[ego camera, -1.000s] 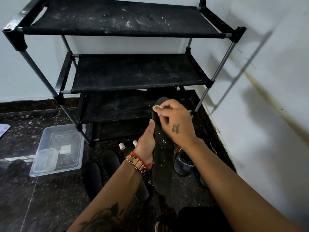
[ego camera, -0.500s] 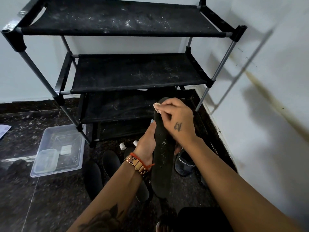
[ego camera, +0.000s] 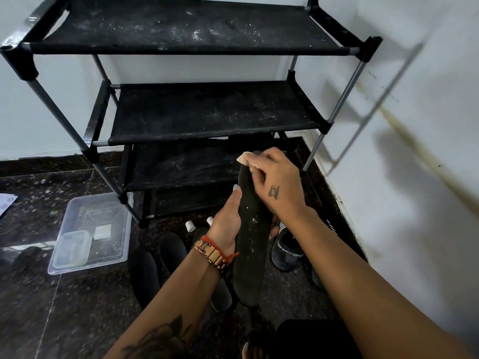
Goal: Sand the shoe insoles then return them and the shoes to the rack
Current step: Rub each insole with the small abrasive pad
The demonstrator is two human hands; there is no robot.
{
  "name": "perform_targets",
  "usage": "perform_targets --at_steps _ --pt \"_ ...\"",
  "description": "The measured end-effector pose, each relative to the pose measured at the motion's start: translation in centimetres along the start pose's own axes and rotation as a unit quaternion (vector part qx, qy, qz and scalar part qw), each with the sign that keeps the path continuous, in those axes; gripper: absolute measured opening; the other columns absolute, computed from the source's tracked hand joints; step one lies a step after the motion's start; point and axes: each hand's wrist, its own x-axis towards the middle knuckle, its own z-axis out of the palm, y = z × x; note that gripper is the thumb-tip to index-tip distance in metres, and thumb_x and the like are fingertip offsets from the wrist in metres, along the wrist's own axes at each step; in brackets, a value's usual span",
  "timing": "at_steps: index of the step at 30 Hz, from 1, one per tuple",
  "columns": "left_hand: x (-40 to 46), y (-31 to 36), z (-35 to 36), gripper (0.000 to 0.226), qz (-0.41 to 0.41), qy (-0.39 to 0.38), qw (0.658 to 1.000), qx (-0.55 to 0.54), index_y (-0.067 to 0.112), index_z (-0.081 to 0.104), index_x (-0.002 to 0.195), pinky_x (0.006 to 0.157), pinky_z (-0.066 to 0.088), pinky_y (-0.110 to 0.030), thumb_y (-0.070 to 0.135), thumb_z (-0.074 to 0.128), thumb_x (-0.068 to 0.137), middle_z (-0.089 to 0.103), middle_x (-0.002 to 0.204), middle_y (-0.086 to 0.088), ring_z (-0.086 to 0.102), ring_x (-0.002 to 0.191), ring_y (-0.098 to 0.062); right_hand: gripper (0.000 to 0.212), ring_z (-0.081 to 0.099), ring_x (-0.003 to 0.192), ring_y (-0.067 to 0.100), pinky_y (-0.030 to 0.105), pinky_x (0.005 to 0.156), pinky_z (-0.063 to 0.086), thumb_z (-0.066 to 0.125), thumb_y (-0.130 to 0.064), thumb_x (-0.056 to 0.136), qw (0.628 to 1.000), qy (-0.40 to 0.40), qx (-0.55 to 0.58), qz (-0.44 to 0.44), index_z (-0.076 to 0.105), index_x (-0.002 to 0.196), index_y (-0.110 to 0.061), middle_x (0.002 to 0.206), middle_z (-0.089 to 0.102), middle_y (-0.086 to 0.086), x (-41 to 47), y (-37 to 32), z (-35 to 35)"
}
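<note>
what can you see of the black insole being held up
The insole is long, flat and matte black, with rounded ends and pale dust specks on its face. It stands nearly upright, above the dark floor in front of the rack's lowest shelves. The left hand grips its left edge near the middle, thumb on the face. The right hand curls over its top end, holding a small pale piece against the tip. Its lower end hangs free.

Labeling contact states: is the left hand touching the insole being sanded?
Touching. The head view shows the left hand gripping the upright black insole along its left edge, thumb pressed against it.
</note>
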Motion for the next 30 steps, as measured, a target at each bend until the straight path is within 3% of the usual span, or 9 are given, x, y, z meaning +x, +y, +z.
perform_targets --at_steps 3,7,9,12,16,19,23,26,30 --pt "-0.3 0.1 0.1 0.063 -0.009 -0.001 1.0 0.003 0.007 0.056 0.114 0.064 0.056 -0.033 0.059 0.027 0.092 0.062 0.094 -0.015 0.061 0.077 -0.025 0.027 0.059 0.077 0.024 0.028 0.071 0.05 0.056 -0.006 0.087 0.997 -0.049 -0.043 0.05 0.068 0.11 -0.011 0.093 0.057 0.013 0.0 1.1 0.1" --pt "-0.3 0.3 0.1 0.071 -0.006 0.014 1.0 -0.022 0.003 0.057 0.117 0.066 0.056 -0.033 0.06 0.023 0.093 0.061 0.105 -0.015 0.059 0.086 -0.025 0.022 0.048 0.069 0.018 0.009 0.056 0.027 0.052 -0.008 0.085 0.981 -0.034 -0.069 0.18 0.071 0.097 -0.008 0.089 0.057 0.013 -0.2 3.4 -0.9" --pt "-0.2 0.3 0.2 0.071 -0.005 0.014 0.999 -0.028 0.003 0.058 0.113 0.064 0.056 -0.032 0.061 0.022 0.093 0.061 0.103 -0.014 0.058 0.085 -0.025 0.021 0.046 0.071 0.014 0.002 0.06 0.03 0.055 -0.007 0.084 0.976 0.027 -0.028 0.216 0.068 0.101 -0.006 0.092 0.06 0.016 0.1 3.5 -1.2" --pt "-0.1 0.3 0.1 0.067 -0.004 0.025 0.999 -0.023 0.006 0.061 0.111 0.066 0.056 -0.034 0.06 0.025 0.093 0.063 0.103 -0.014 0.059 0.088 -0.026 0.04 0.046 0.072 0.005 0.001 0.069 0.034 0.057 -0.008 0.086 0.983 0.052 0.029 0.171 0.058 0.125 -0.013 0.091 0.055 0.004 0.8 1.9 -1.2" --pt "-0.1 0.1 -0.1 0.064 -0.001 0.026 1.0 0.004 0.01 0.06 0.117 0.07 0.055 -0.036 0.061 0.03 0.091 0.063 0.105 -0.016 0.061 0.084 -0.028 0.034 0.046 0.073 0.006 0.004 0.068 0.032 0.058 -0.006 0.085 0.999 -0.039 0.0 0.037 0.064 0.118 -0.014 0.092 0.051 0.004 0.3 0.3 -0.1" --pt "-0.2 0.2 -0.1 0.063 0.003 0.026 1.0 0.004 0.01 0.062 0.109 0.072 0.054 -0.036 0.059 0.027 0.093 0.064 0.101 -0.014 0.062 0.084 -0.025 0.028 0.054 0.077 0.015 0.009 0.071 0.033 0.054 -0.009 0.088 0.99 -0.055 -0.035 0.125 0.067 0.112 -0.012 0.099 0.056 0.011 -0.1 2.0 0.0" --pt "-0.1 0.3 0.1 0.073 -0.001 0.033 0.999 0.002 0.002 0.055 0.121 0.065 0.056 -0.033 0.06 0.021 0.094 0.06 0.107 -0.014 0.061 0.084 -0.023 0.018 0.057 0.072 0.018 0.013 0.07 0.04 0.058 -0.007 0.085 0.975 0.043 0.005 0.217 0.072 0.097 -0.007 0.096 0.061 0.016 0.2 3.4 -1.1" --pt "0.0 0.3 0.1 0.073 -0.006 0.042 0.999 0.003 0.001 0.056 0.119 0.065 0.056 -0.033 0.06 0.023 0.094 0.061 0.106 -0.015 0.061 0.084 -0.024 0.015 0.059 0.069 0.016 0.022 0.064 0.051 0.064 -0.007 0.08 0.979 0.096 0.073 0.161 0.072 0.092 -0.008 0.088 0.063 0.012 1.0 2.0 -1.3" --pt "-0.3 0.2 0.2 0.061 0.012 0.028 1.0 0.006 0.01 0.061 0.109 0.067 0.055 -0.034 0.058 0.026 0.094 0.06 0.108 -0.016 0.059 0.086 -0.025 0.012 0.053 0.077 0.006 0.008 0.071 0.045 0.068 -0.008 0.078 0.994 0.019 0.1 0.045 0.073 0.089 -0.007 0.092 0.058 0.006 0.6 -0.2 -0.2"
